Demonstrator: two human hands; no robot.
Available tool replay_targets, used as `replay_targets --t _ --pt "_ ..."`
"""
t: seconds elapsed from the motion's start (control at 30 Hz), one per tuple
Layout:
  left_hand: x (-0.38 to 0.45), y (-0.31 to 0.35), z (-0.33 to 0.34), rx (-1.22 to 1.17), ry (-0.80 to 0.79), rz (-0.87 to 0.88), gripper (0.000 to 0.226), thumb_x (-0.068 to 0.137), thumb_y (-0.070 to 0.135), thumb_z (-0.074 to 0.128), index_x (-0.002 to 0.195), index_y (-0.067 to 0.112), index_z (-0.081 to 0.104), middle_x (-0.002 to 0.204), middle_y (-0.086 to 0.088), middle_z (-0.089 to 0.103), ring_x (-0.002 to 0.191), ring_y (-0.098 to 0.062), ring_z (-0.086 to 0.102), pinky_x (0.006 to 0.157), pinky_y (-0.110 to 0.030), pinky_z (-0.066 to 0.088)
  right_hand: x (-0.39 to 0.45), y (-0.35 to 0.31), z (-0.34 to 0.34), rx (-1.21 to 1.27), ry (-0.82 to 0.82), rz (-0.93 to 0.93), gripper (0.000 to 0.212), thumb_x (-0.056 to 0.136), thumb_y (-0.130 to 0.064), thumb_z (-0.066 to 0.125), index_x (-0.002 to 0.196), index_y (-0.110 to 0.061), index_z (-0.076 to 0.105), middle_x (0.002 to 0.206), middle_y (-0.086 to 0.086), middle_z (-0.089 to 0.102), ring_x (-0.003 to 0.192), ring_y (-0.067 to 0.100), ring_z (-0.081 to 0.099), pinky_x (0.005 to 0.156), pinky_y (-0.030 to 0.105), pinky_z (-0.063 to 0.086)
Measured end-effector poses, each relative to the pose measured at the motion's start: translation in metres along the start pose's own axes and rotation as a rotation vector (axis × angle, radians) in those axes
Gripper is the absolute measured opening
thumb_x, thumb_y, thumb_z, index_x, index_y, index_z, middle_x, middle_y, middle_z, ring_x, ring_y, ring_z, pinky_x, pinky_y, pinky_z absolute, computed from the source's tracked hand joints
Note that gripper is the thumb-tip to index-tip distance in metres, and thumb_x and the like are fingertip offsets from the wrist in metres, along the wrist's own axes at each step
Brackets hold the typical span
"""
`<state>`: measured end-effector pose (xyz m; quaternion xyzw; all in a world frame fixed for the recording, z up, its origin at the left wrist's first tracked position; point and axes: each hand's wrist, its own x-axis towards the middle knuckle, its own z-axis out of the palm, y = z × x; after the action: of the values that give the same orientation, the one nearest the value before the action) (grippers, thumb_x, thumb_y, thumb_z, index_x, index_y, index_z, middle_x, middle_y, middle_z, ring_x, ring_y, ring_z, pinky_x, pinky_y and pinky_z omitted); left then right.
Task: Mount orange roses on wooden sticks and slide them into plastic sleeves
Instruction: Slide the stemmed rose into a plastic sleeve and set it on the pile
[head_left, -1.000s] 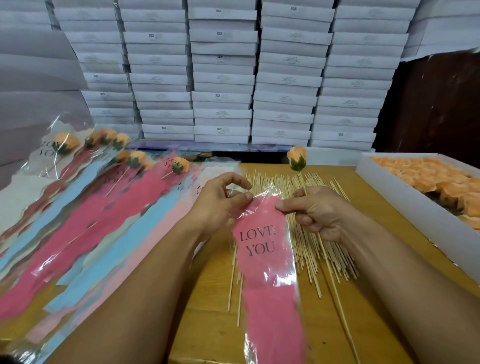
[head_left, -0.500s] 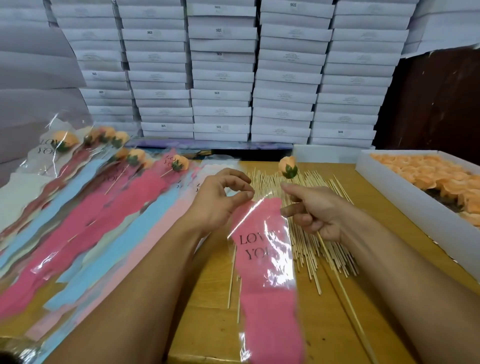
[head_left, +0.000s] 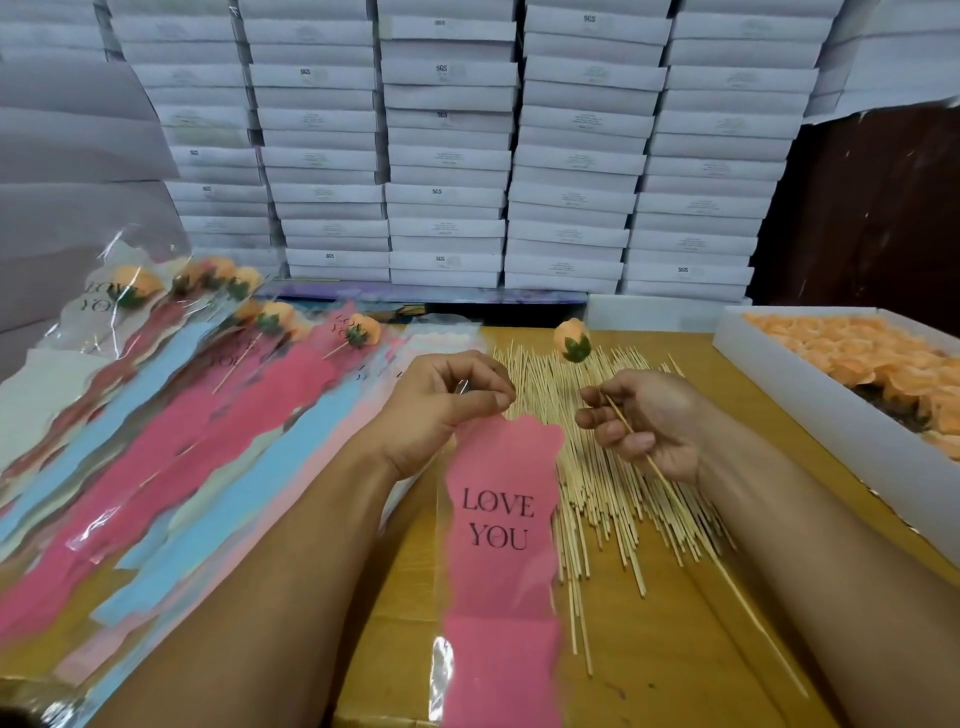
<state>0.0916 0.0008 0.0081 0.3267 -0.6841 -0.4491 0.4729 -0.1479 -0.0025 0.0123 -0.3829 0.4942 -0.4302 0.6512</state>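
My left hand (head_left: 447, 402) pinches the top edge of the pink plastic sleeve (head_left: 501, 540) between thumb and fingertips, and the sleeve hangs down toward me over the bench (head_left: 670, 639), its "LOVE YOU" print facing up and readable. My right hand (head_left: 647, 423) is curled around a wooden stick (head_left: 631, 431), which crosses my palm at a slant. The orange rose (head_left: 571, 340) sits on the far tip of that stick, up beyond my fingers and above the loose pile of sticks (head_left: 597, 493) spread on the bench. The stick's near end runs down along my right forearm. The rose is to the right of the sleeve's mouth and clear of it, with a gap between my two hands.

Half a second ago my right forefinger reached across to the sleeve's top corner and the plastic was bowed and glaring; now that hand has drawn back to the right, the rose has gone with it, and the sleeve lies flatter under my left hand alone.

To my left lie the finished sleeves (head_left: 171, 426), pink and blue, each with a rose at its top. At the right stands a white box of roses (head_left: 852, 431), and white boxes (head_left: 447, 156) are stacked behind.
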Motion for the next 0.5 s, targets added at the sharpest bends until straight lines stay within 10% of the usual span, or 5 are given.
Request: replay_targets --t 0.33,0.5 --pt "0.0008 -0.0073 0.0021 -0.139 -0.04 -0.11 0.005 0.083 0.007 0.068 0.082 0.011 0.069 0.089 -0.011 0.07 0.086 -0.031 0.055 0.082 -0.044 0.038 -0.002 0.001 0.0028 -0.085 -0.024 -0.029 0.023 0.107 -0.021 0.04 0.101 -0.01 0.059 0.061 0.006 0.062 0.04 0.009 0.047 0.028 0.017 0.031" --pt "0.0019 -0.0062 0.0015 0.001 0.017 -0.037 0.015 0.081 -0.01 0.071 0.075 0.004 0.072 0.096 0.0 0.059 0.084 -0.01 0.06 0.073 -0.023 0.049 -0.0028 0.0023 0.0046 -0.119 -0.032 -0.027 0.026 0.107 -0.023 0.04 0.1 -0.01 0.061 0.06 0.004 0.062 0.039 0.009 0.047 0.03 0.018 0.031"
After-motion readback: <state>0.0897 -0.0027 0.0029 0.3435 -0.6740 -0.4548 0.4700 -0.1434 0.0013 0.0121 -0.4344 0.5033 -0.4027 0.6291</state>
